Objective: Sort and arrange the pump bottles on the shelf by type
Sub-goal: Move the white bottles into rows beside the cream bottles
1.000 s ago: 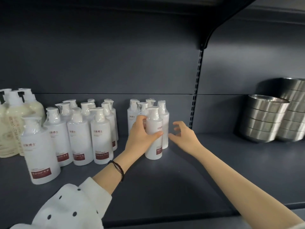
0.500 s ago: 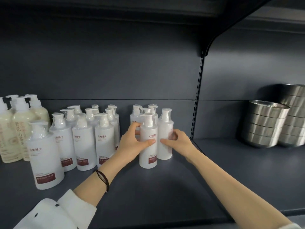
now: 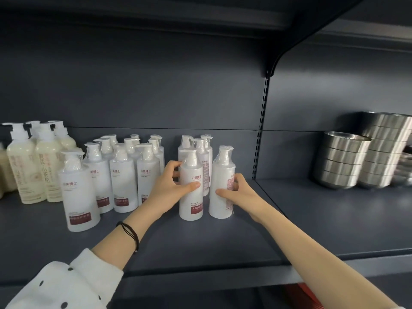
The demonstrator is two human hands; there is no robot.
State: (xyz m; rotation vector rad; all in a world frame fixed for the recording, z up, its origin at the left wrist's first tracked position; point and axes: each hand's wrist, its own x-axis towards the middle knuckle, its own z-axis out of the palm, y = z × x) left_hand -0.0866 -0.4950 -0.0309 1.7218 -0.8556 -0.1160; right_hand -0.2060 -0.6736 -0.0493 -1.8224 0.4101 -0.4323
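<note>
Hands [image 3: 169,188] around two pump bottles [image 3: 191,168], perhaps shrink-wrapped

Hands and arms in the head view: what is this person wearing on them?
The left arm has a white sleeve with black polka dots that stops short of the bare forearm, and thin black bands circle its wrist. The right forearm is bare. Neither the left hand nor the right hand shows gloves or rings.

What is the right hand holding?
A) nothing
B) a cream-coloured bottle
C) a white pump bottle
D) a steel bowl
C: the right hand curls round the rightmost white pump bottle, beside the front bottle that the left hand grips.
</note>
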